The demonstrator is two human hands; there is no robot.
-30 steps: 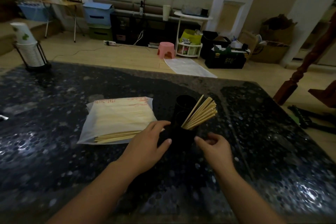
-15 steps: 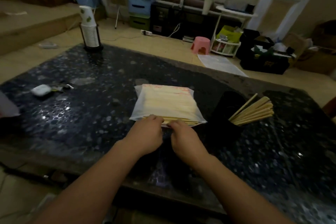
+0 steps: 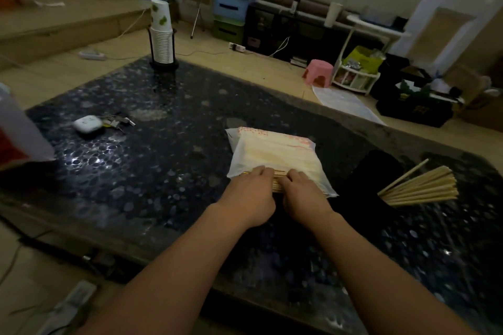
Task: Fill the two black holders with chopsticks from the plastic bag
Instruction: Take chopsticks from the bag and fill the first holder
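Observation:
A white plastic bag [image 3: 275,155] full of pale chopsticks lies flat on the dark speckled table [image 3: 168,160]. Chopstick ends [image 3: 278,185] stick out of its near open end. My left hand [image 3: 249,197] and my right hand [image 3: 303,194] sit side by side on that end, fingers curled over the protruding chopsticks. To the right stand two black holders: the near one [image 3: 362,198] has a fan of chopsticks [image 3: 424,189] leaning out to the right, the far one [image 3: 381,162] shows no chopsticks.
A stack of paper cups in a black stand [image 3: 161,38] is at the table's far left corner. A small white case with keys [image 3: 88,124] lies at the left. A white and red object [image 3: 19,133] stands at the left edge.
Both hands left the holders and moved left to the bag's open end, where they now grip the protruding chopsticks. The view swung left, showing more of the table's left side.

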